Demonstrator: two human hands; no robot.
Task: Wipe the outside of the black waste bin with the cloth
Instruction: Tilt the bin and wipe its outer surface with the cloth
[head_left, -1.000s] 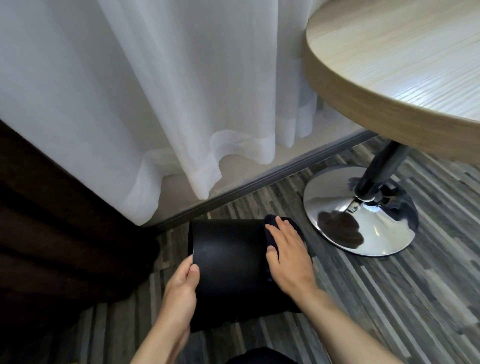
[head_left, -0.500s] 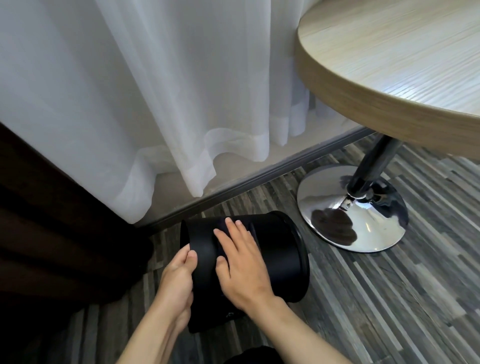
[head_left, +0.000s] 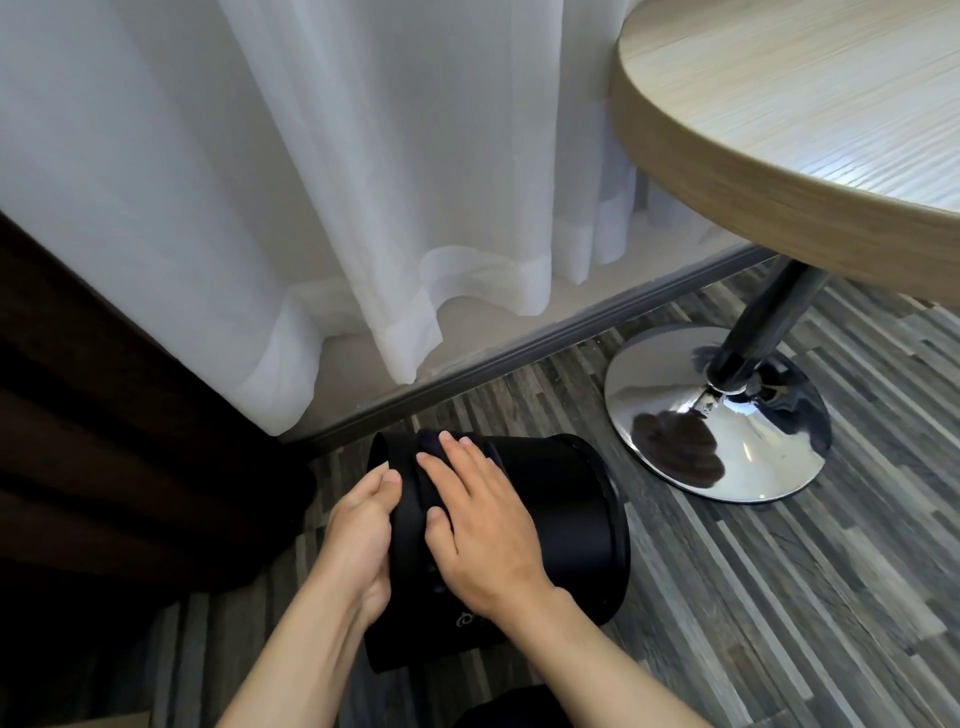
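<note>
The black waste bin (head_left: 556, 514) lies on its side on the striped floor, its base end toward the left. My right hand (head_left: 478, 525) is spread flat on its upper side and presses a dark cloth (head_left: 428, 441) against it; only a strip of cloth shows past my fingertips. At the bin's left end, my left hand (head_left: 361, 540) cups the base and steadies it.
A white sheer curtain (head_left: 311, 208) hangs behind the bin down to a floor rail. A round wooden table (head_left: 779, 156) with a chrome pedestal base (head_left: 727, 415) stands at the right. Dark brown drapery (head_left: 104, 415) fills the left.
My right hand with the cloth has slid left along the bin, from its right end to near the base end. The left hand has stayed at the base.
</note>
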